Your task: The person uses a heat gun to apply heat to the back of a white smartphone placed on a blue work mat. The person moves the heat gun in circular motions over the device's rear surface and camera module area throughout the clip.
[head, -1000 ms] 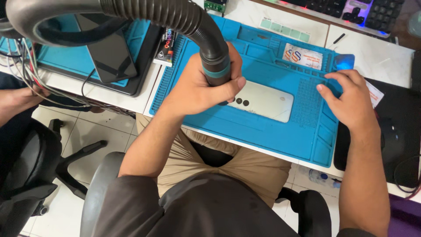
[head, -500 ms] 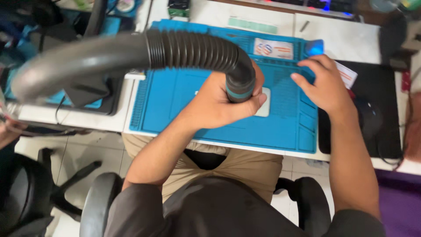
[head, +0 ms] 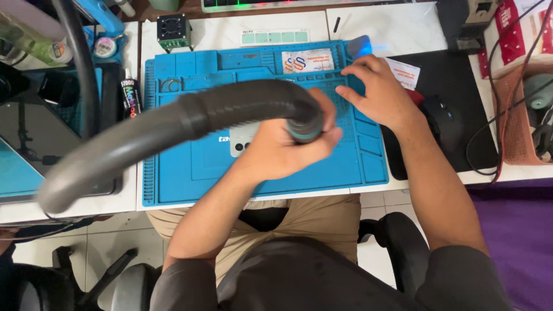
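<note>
My left hand (head: pixel 282 151) grips the end of a thick black ribbed hose (head: pixel 190 118), its teal-ringed nozzle (head: pixel 303 132) pointing down over a pale phone (head: pixel 241 145) lying on a blue work mat (head: pixel 196 173). The phone is mostly hidden under my hand and the hose; only its camera end shows. My right hand (head: pixel 380 95) rests flat on the mat's upper right, fingers spread, holding nothing, close to a small white packet (head: pixel 308 60).
A black mouse (head: pixel 444 121) sits on a black pad (head: pixel 461 80) right of the mat. A glue tube (head: pixel 130 98), a small fan (head: pixel 173 29) and a second device (head: pixel 23 132) lie to the left. A brown basket (head: pixel 512 115) with cables stands far right.
The view has swung so the desk sits squarer. The hose now crosses lower over the mat, and my left hand with the nozzle has shifted over the phone. My right hand stays at the mat's upper right.
</note>
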